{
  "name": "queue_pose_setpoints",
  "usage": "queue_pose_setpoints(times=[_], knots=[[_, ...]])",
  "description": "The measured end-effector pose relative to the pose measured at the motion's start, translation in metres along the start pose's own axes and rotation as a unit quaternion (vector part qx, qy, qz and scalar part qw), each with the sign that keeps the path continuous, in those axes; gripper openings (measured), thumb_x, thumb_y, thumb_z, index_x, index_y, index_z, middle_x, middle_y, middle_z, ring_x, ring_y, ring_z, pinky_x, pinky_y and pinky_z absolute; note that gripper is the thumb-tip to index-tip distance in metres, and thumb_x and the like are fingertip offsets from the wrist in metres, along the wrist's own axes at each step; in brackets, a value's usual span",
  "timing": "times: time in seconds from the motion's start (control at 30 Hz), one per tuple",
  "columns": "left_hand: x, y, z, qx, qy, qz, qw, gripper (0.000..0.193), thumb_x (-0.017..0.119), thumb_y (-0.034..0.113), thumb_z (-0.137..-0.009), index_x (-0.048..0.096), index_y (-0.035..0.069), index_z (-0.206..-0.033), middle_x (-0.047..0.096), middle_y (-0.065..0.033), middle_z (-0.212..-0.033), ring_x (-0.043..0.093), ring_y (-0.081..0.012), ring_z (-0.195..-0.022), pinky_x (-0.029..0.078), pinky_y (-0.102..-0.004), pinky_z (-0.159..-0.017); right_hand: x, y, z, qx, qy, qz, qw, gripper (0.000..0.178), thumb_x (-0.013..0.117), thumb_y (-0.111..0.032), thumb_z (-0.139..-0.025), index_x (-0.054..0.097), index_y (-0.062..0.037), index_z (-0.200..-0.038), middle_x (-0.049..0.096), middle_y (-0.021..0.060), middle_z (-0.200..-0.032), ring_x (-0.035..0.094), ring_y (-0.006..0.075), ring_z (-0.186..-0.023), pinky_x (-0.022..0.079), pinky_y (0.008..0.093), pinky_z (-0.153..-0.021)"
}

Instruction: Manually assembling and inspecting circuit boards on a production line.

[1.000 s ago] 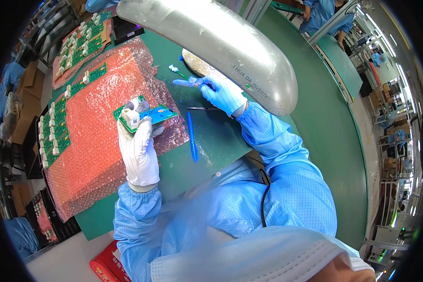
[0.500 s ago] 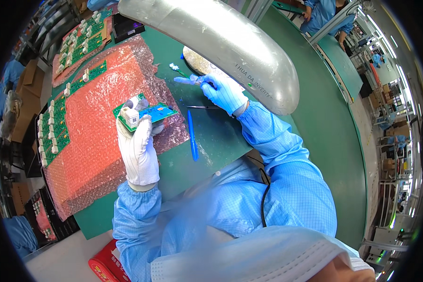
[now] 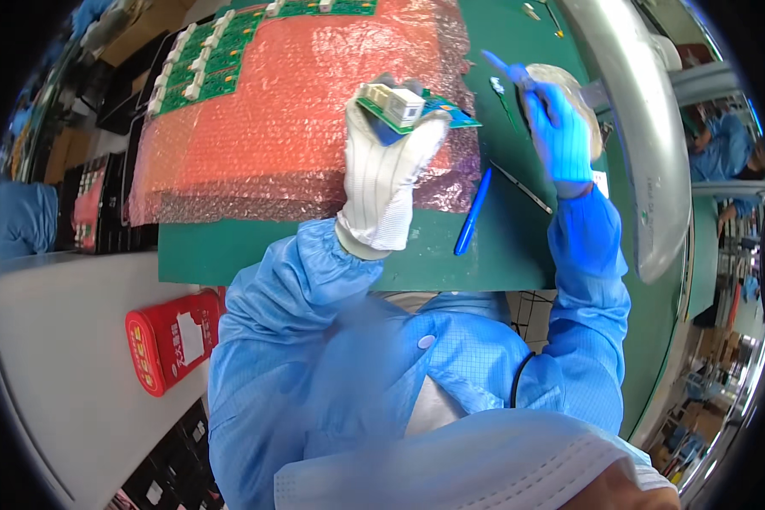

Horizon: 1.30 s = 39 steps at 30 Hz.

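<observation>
My left hand (image 3: 387, 166), in a white fabric glove, holds up a small green circuit board (image 3: 416, 108) with a white connector block on it, above a sheet of pink bubble wrap (image 3: 289, 136). My right hand (image 3: 561, 132), in a blue glove, grips a thin blue-handled tool (image 3: 506, 68) whose tip points left over the green mat (image 3: 501, 246), near a shallow round dish (image 3: 569, 89). The two hands are apart, the board left of the tool.
More green circuit boards (image 3: 204, 64) lie in rows on the bubble wrap's far left. A blue pen (image 3: 473, 212) and a thin metal tool (image 3: 523, 189) lie on the mat. A curved silver lamp hood (image 3: 646, 144) arches at the right. A red box (image 3: 174, 340) sits lower left.
The view has swung, so the bench now appears turned. My left hand still holds the board; my right hand still holds the tool near the dish.
</observation>
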State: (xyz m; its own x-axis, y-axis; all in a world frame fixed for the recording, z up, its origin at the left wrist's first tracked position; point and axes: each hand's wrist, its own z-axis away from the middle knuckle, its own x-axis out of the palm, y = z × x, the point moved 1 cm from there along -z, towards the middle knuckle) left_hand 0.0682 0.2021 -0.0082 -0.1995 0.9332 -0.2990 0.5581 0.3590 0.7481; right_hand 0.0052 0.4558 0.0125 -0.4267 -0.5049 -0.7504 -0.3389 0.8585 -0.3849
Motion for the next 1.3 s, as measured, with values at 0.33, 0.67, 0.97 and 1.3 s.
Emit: queue_pose_setpoints(times=[0.33,0.67,0.97,1.3], knots=[[0.0,0.01,-0.003,-0.02,-0.03,-0.013,0.999,0.033,0.063,0.013,-0.091,0.057,0.0,-0.121,0.053,-0.018,-0.125,0.051,-0.0302,-0.117,0.041,-0.0397,-0.103,0.125,0.055,-0.217,-0.026,-0.053,0.31,0.949,0.024,0.049,-0.031,-0.094,0.067,-0.0192,-0.103,0.071,0.0167,-0.099,0.069,0.0389,-0.088,0.054,0.0497,-0.077],[-0.009,0.002,-0.013,0.072,-0.004,-0.101,0.992,0.027,0.065,0.007,-0.086,0.064,0.008,-0.112,0.051,-0.0259,-0.127,0.054,-0.0411,-0.112,0.046,-0.0484,-0.094,0.166,0.04,-0.314,-0.057,-0.268,0.386,0.881,0.025,0.057,-0.024,-0.091,0.067,-0.0157,-0.113,0.069,0.0176,-0.113,0.066,0.0367,-0.108,0.052,0.0494,-0.087],[-0.006,0.0,-0.013,-0.069,-0.026,-0.01,0.997,0.032,0.067,0.008,-0.085,0.062,0.008,-0.117,0.047,-0.0235,-0.131,0.051,-0.0424,-0.113,0.044,-0.047,-0.095,0.189,0.081,-0.326,-0.051,-0.225,0.382,0.895,0.026,0.052,-0.021,-0.092,0.066,-0.0144,-0.114,0.068,0.0183,-0.113,0.066,0.0381,-0.107,0.052,0.0496,-0.088],[-0.006,-0.015,-0.008,0.085,0.024,-0.085,0.992,0.044,0.07,0.002,-0.083,0.06,0.016,-0.124,0.053,-0.0229,-0.13,0.048,-0.0427,-0.123,0.043,-0.0492,-0.101,0.158,0.069,-0.289,-0.028,-0.182,0.335,0.924,0.029,0.047,-0.02,-0.091,0.069,-0.0167,-0.11,0.069,0.0173,-0.109,0.066,0.0376,-0.103,0.051,0.0476,-0.089]])
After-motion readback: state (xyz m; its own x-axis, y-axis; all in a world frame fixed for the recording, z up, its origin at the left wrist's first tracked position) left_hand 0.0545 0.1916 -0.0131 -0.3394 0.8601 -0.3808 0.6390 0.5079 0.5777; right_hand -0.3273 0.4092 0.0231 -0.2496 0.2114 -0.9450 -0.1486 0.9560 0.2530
